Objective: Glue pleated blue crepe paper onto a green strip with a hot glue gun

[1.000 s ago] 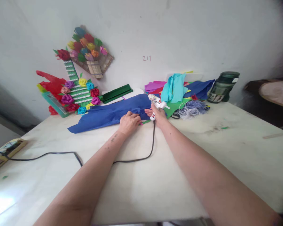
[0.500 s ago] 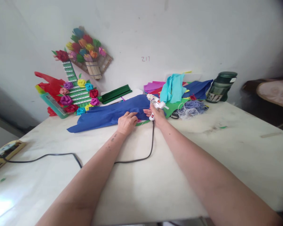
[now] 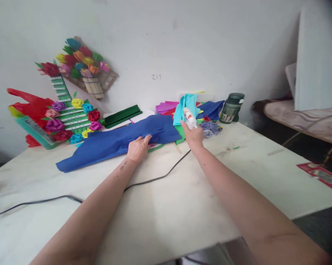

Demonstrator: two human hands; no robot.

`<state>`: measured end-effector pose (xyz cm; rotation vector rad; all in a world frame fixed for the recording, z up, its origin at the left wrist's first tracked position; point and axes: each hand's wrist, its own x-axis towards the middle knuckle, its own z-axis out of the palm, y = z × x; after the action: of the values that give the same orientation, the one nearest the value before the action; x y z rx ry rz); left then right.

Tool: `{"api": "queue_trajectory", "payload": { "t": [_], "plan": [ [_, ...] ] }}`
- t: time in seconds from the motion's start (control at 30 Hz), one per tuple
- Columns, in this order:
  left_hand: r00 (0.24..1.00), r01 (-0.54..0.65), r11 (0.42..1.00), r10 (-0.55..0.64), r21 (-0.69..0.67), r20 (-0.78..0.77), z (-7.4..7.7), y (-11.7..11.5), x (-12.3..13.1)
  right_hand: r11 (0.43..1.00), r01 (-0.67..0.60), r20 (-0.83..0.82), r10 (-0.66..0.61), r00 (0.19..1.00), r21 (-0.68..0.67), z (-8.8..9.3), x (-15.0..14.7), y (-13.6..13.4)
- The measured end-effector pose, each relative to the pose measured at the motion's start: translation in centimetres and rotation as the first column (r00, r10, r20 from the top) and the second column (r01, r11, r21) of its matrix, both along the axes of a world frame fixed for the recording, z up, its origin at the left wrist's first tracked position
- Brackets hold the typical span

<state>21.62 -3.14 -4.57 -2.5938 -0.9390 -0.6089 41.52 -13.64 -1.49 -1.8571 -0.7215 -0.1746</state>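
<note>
A long sheet of blue crepe paper (image 3: 113, 141) lies across the white table (image 3: 166, 206). My left hand (image 3: 138, 148) rests on the sheet's near edge, fingers curled and pinching the paper. My right hand (image 3: 193, 133) is closed round a white glue gun (image 3: 189, 117), held upright just right of the blue sheet. The gun's black cord (image 3: 155, 178) trails across the table toward the left. A thin wooden stick (image 3: 177, 148) lies on the table between my hands.
Paper-flower crafts (image 3: 72, 114) and a flower panel (image 3: 83, 70) lean on the wall at the left. Green, pink, turquoise and blue paper (image 3: 188, 106), a coil of string (image 3: 210, 129) and a dark green jar (image 3: 231, 108) sit at the back. A bed (image 3: 304, 117) stands at right.
The view has swung to the right. My right hand lifted the glue gun away from the paper's edge and tipped it upright. My left hand stays on the blue sheet.
</note>
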Motion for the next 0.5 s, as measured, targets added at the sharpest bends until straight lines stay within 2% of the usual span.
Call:
{"api": "queue_trajectory", "payload": {
  "t": [0.07,0.17,0.33,0.5],
  "plan": [
    [1.000,0.012,1.000,-0.012,0.012,0.010,-0.2,0.2,-0.1,0.972,0.199,0.084,-0.189,0.978,-0.128,0.5,1.6,-2.1],
    [0.998,0.064,0.998,-0.063,0.027,-0.023,-0.2,0.5,-0.3,0.893,0.318,0.141,-0.287,0.947,-0.319,0.5,3.7,-5.1],
    [0.992,0.108,0.994,-0.106,0.019,-0.070,0.6,1.1,-0.1,0.723,0.332,0.179,-0.283,0.942,-0.605,-0.3,5.6,-8.6],
    [0.993,0.096,0.995,-0.097,-0.021,-0.066,1.0,1.0,0.3,0.609,0.347,0.183,-0.316,0.931,-0.713,-1.6,7.5,-10.2]
  ]
}}
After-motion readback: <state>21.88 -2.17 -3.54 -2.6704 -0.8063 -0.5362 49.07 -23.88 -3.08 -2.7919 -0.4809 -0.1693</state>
